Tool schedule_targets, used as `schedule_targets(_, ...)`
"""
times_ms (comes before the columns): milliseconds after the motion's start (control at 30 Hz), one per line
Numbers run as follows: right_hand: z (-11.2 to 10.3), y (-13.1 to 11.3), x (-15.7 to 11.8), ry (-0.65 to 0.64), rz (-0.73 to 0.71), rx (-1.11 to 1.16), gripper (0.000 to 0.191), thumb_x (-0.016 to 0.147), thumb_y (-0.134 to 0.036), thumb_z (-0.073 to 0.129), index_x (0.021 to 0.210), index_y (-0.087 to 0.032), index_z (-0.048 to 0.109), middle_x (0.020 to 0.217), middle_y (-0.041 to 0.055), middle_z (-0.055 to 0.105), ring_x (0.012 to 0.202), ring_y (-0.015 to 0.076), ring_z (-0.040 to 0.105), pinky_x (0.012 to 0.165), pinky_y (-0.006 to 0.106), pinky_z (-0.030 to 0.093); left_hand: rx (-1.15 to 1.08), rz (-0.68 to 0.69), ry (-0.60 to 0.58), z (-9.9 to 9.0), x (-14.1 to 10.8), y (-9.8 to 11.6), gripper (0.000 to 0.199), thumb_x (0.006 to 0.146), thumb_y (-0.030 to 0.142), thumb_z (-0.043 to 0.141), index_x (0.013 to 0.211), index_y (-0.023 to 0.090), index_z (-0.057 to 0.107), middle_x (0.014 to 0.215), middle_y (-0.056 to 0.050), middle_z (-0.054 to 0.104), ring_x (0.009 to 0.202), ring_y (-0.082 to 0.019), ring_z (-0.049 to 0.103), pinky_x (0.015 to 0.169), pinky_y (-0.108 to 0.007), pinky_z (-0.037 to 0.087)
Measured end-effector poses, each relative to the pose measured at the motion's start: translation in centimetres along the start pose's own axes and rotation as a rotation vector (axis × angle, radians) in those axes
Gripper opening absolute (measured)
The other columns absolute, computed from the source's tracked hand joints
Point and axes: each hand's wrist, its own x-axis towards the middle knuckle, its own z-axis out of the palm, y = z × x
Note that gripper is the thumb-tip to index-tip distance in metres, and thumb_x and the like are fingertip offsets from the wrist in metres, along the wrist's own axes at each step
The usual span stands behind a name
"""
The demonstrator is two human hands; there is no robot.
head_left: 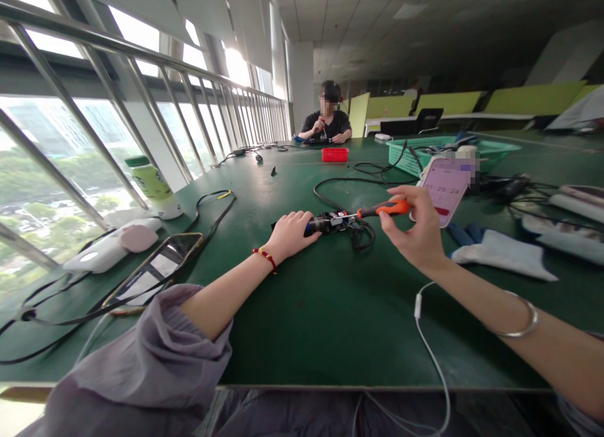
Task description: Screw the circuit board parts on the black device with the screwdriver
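My left hand (293,234) is wrapped over a black cylindrical device (325,223) lying on the green table (321,311). At the device's right end, small parts and wires are exposed. My right hand (415,229) grips the orange and black handle of a screwdriver (383,208), held nearly level. Its metal shaft points left, and the tip is at the exposed parts; exact contact is too small to tell. A black cable (318,184) runs behind the device, and a loop of it lies beside the right end.
Right: a lit phone (446,188), gloves (504,251), a green basket (410,155), tangled cables. Left: a green cup (153,185), a white device (116,245), a phone (163,267) with straps, a metal railing. A red box (335,154) stands ahead, near a seated person (325,119).
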Motion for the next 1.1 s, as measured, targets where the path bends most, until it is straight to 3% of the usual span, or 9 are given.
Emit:
schedule_targets(67,0.04,0.02,0.03,0.027,-0.030,0.013,0.033,0.071,-0.020,0.062,0.103,-0.022,0.053,0.091,0.0036,0.060,0.080,0.0182,0.060,0.072,0.034,0.048,0.003,-0.002,0.002,0.03,0.01,0.00,0.038,0.088,0.047,0.047,0.110,0.017,0.053,0.105,-0.008,0.064,0.097,-0.025,0.059,0.082,-0.036,0.046)
schedule_targets(233,0.04,-0.01,-0.06,-0.082,0.042,-0.045,0.009,0.077,-0.027,0.061,0.084,-0.023,0.057,0.061,-0.0021,0.055,0.063,0.0169,0.055,0.066,0.034,0.045,0.005,-0.005,0.000,0.05,0.03,0.00,0.038,0.088,0.047,0.047,0.111,0.017,0.053,0.105,-0.008,0.064,0.098,-0.026,0.058,0.083,-0.037,0.046)
schedule_targets(400,0.02,-0.02,0.06,0.021,-0.030,0.016,0.032,0.072,-0.021,0.063,0.102,-0.023,0.054,0.092,0.0042,0.060,0.082,0.0195,0.060,0.072,0.035,0.048,0.008,-0.008,0.002,0.06,0.05,0.01,0.037,0.088,0.047,0.047,0.110,0.018,0.053,0.105,-0.008,0.064,0.097,-0.025,0.059,0.083,-0.036,0.045)
schedule_targets(600,-0.01,0.10,0.05,-0.076,0.044,-0.055,0.007,0.079,-0.028,0.060,0.082,-0.023,0.057,0.069,-0.0004,0.059,0.063,0.0164,0.055,0.070,0.037,0.045,0.002,-0.005,0.001,0.00,0.07,0.05,0.038,0.088,0.047,0.046,0.110,0.017,0.053,0.105,-0.008,0.064,0.097,-0.026,0.058,0.083,-0.037,0.046)
schedule_targets(767,0.01,0.35,0.22,0.032,0.008,-0.034,0.033,0.072,-0.023,0.063,0.103,-0.021,0.054,0.090,0.0041,0.061,0.083,0.0208,0.059,0.079,0.039,0.046,0.001,-0.009,-0.001,0.01,0.07,0.05,0.038,0.088,0.047,0.046,0.110,0.017,0.053,0.105,-0.008,0.064,0.097,-0.026,0.058,0.082,-0.037,0.046)
schedule_targets(967,-0.14,0.02,0.31,-0.073,0.087,-0.050,0.011,0.077,-0.031,0.061,0.083,-0.022,0.056,0.062,-0.0023,0.055,0.057,0.0158,0.053,0.068,0.036,0.045,0.001,-0.005,0.005,0.12,0.08,0.01,0.038,0.088,0.047,0.047,0.110,0.017,0.053,0.105,-0.008,0.064,0.097,-0.026,0.058,0.083,-0.037,0.046)
schedule_targets(1100,-0.17,0.07,0.34,0.005,0.030,-0.025,0.030,0.072,-0.024,0.063,0.101,-0.022,0.054,0.087,0.0030,0.061,0.079,0.0198,0.060,0.076,0.038,0.047,0.007,-0.011,0.001,0.08,0.08,0.08,0.038,0.088,0.047,0.047,0.111,0.017,0.053,0.106,-0.008,0.063,0.098,-0.026,0.059,0.083,-0.037,0.046)
